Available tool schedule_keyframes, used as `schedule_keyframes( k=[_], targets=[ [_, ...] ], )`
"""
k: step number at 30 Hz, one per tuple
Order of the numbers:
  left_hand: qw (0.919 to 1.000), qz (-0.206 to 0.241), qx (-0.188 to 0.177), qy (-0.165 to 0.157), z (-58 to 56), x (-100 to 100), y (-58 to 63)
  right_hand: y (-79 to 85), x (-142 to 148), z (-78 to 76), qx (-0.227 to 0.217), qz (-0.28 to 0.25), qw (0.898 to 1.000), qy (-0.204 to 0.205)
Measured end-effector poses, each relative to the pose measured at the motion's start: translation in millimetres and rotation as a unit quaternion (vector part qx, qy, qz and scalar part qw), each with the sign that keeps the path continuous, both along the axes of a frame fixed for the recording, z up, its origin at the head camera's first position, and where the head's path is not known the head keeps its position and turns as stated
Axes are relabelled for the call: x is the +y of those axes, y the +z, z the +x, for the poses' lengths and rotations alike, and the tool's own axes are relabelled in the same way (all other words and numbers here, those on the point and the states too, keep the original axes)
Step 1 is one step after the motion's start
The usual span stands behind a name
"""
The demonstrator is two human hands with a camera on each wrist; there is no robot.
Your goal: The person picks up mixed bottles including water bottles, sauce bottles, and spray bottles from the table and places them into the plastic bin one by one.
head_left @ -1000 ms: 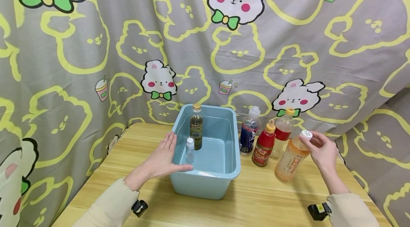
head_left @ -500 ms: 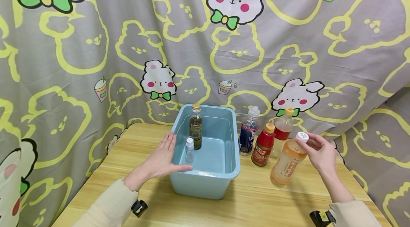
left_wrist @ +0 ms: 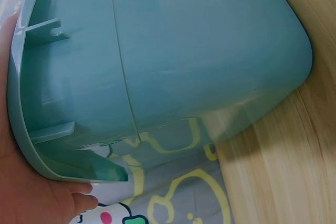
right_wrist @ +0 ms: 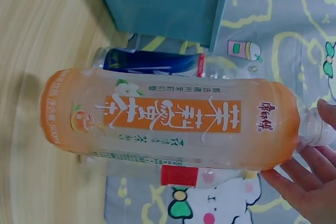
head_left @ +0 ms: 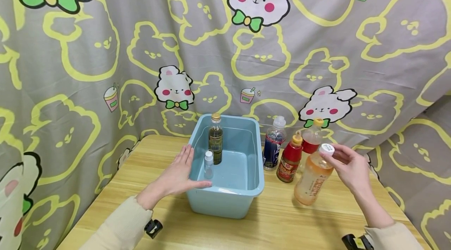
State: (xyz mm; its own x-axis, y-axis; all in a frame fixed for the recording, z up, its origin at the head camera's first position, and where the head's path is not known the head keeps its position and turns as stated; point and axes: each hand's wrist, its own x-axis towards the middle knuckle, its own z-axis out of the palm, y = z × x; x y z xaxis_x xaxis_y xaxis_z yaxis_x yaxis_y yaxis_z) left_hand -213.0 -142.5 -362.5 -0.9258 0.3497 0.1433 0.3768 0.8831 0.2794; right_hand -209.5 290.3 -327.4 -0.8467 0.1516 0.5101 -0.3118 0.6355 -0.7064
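Observation:
My right hand (head_left: 352,167) pinches the drink bottle (head_left: 311,181) at its neck, just below the white cap. This clear bottle with an orange label leans, its cap end to the right; in the right wrist view its label (right_wrist: 173,116) fills the middle. My left hand (head_left: 176,175) rests on the near left corner of the blue plastic bin (head_left: 225,205), fingers straight along the left rim and thumb over the front rim. Inside the bin stand a dark oil bottle (head_left: 215,144) with a gold cap and a small clear bottle (head_left: 209,165) with a white cap.
Right of the bin stand a blue-labelled bottle (head_left: 274,146), a red sauce bottle (head_left: 290,162) and a red-labelled bottle (head_left: 311,142) with a yellow cap, partly hidden. A patterned curtain (head_left: 211,58) hangs behind the wooden table (head_left: 275,226).
My right hand has carried the orange-labelled bottle a little to the left, toward the bin. The left hand and the bin have stayed in place.

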Motion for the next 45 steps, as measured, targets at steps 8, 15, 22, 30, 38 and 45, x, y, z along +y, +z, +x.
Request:
schedule_keyframes(
  k=[8, 15, 22, 30, 38, 45],
  targets=[
    [1.0000, -0.001, 0.004, -0.003, -0.2, 0, 0.9, 15.2, -14, 3.9, -0.002, 0.011, 0.999, 0.034],
    [1.0000, -0.001, 0.000, -0.002, -0.3, 0, 0.5, 25.9, -26, 7.2, 0.009, 0.023, 0.998, 0.058],
    [1.0000, -0.002, -0.001, -0.003, -0.1, 0, 0.8, 44.9, -38, 11.2, 0.034, 0.033, 0.995, 0.087],
    [1.0000, -0.002, 0.003, -0.001, -0.1, 0, 0.7, 70.9, -50, 16.9, 0.056, 0.039, 0.992, 0.110],
    [1.0000, 0.002, -0.003, 0.000, 0.4, 0, 1.1, 97.8, -56, 22.8, 0.058, 0.041, 0.992, 0.109],
    [1.0000, 0.002, -0.005, 0.000, 0.9, 0, 1.5, 115.2, -61, 22.2, 0.084, 0.030, 0.988, 0.128]
  ],
)
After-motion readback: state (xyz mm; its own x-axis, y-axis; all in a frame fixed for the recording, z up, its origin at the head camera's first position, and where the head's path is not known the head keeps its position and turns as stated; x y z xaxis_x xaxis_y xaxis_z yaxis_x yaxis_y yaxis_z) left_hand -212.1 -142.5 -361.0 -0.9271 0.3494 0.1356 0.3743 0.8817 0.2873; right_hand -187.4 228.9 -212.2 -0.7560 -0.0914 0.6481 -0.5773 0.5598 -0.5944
